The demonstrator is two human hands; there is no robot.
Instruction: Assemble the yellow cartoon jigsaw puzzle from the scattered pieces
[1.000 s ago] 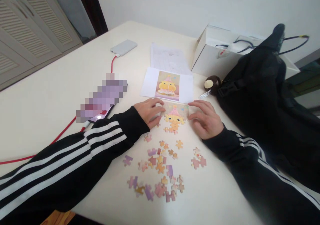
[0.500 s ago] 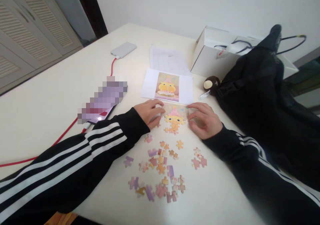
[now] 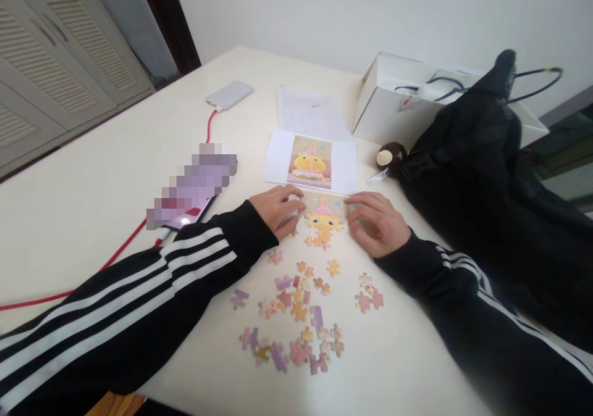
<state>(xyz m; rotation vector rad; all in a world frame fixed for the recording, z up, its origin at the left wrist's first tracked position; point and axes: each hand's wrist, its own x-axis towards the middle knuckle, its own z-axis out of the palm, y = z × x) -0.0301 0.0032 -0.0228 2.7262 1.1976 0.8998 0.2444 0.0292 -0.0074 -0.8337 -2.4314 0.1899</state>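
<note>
Left hand (image 3: 278,211), right hand (image 3: 382,223) half-open, gripping nothing visible, flank part-built puzzle (image 3: 323,220) at nine, three o'clock: likely edge-squaring; next probably needs loose pieces (image 3: 299,312), six o'clock.

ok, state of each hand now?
Left hand: open, loosely curled at left edge of partial puzzle.
Right hand: open, loosely curled at its right edge.

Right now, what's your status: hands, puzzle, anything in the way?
Left hand at left edge of partly assembled puzzle, right hand at right edge. Puzzle's lower edge ragged. Loose pieces scattered nearer the body; no obstruction visible.
</note>
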